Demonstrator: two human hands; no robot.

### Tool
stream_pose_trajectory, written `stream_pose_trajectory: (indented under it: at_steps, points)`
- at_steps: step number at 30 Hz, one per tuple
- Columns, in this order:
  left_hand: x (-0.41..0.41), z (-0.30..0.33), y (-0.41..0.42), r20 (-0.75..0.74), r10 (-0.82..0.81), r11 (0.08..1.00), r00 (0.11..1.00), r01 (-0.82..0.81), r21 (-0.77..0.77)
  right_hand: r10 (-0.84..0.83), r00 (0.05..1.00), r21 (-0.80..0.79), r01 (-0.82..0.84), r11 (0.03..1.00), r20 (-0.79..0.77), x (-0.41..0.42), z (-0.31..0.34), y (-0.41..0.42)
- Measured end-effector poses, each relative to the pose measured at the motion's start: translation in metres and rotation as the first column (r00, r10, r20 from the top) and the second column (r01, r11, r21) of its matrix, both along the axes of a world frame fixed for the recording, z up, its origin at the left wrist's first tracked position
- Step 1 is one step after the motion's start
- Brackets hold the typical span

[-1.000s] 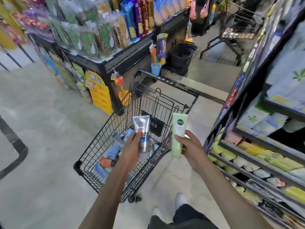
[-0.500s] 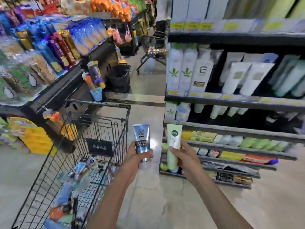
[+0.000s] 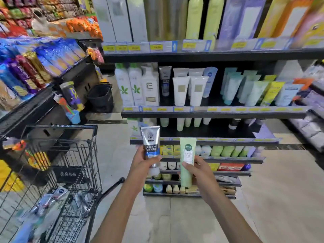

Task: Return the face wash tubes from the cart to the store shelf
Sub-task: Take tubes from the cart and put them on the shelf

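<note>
The left hand (image 3: 142, 163) is wrapped around the lower part of a silver and blue tube (image 3: 151, 146) marked MEN, which is held upright, cap down. The right hand (image 3: 199, 170) is closed around the middle of a pale green tube (image 3: 187, 162), thumb across its white label, also cap down. Both tubes are carried in the air in front of the store shelf (image 3: 210, 114), not yet touching it, and the two are held just beside each other.

The step in hand is judged to be finding the right slot for each tube. It would be done well if each tube were matched to its own kind: a dark tube of similar design (image 3: 164, 81) is seen standing on the middle shelf beside the white tubes (image 3: 190, 90), and pale green tubes (image 3: 252, 92) are ranged further right on the same level. Each tube should be set cap down, label outward, one at a time, so that neighbours are not toppled.

To the left, the cart (image 3: 66, 171) is seen with more packets lying in its basket; what they are cannot be made out, since they are blurred and partly cut off by the frame. The price labels along the shelf edges are too smeared to be read. The lower shelves are partly hidden behind the hands and tubes.
</note>
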State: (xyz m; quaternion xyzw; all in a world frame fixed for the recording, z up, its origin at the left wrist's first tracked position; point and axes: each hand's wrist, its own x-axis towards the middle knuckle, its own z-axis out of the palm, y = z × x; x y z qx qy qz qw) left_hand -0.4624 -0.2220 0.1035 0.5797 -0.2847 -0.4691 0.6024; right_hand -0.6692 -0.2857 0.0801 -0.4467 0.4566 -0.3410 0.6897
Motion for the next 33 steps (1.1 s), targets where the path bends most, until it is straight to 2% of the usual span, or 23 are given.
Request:
stream_pose_trajectory:
  at_steps: [8,16,24,33]
  points:
    - [-0.016,0.04,-0.068,0.185,0.108,0.988,0.977,-0.085,-0.126,-0.018,1.0,-0.034,0.018,0.999,0.009,-0.026,0.008,-0.038]
    - [0.023,0.084,-0.153,0.215,0.071,0.982,0.974,-0.03,-0.185,-0.061,0.998,-0.078,0.062,0.995,0.014,-0.023,0.018,-0.092]
    - [0.053,0.117,-0.196,0.28,0.043,0.982,0.959,0.011,-0.19,-0.072,0.997,-0.094,0.076,0.993,0.04,-0.02,0.023,-0.131]
    - [0.061,0.144,-0.227,0.455,0.045,0.997,0.889,-0.012,-0.075,-0.013,0.997,-0.109,0.022,0.994,0.082,-0.022,0.035,-0.157]
